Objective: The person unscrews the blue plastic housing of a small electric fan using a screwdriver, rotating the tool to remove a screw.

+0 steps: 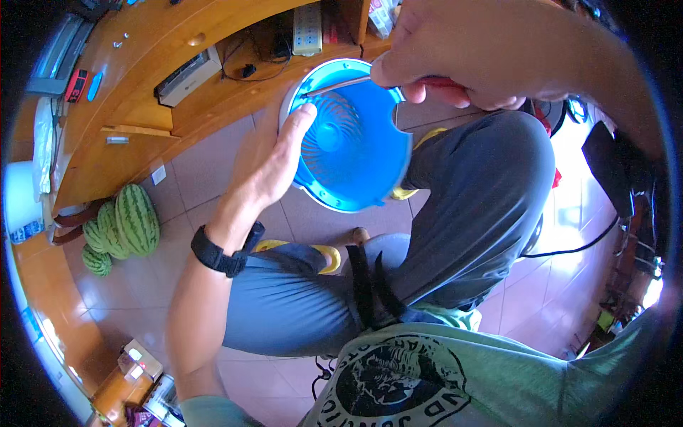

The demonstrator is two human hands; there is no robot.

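A round blue plastic housing (366,160), hollow with a spiral slotted grille in its base and a notched rim, is held tilted above my lap. My left hand (274,153) grips its left side, thumb over the rim and the other fingers hidden behind it. In my right hand (455,60) is a screwdriver (340,86); a bit of its red handle shows under the fingers. The metal shaft crosses the housing's opening, its tip at the inner rim just above my left thumb. Whether a screw sits under the tip is too small to tell.
A curved wooden desk (142,53) stands at the far left, with a white power strip (307,30) and a boxed item (188,77) on its shelf. Several watermelons (136,220) lie on the tiled floor below. A black cable (569,250) runs at right.
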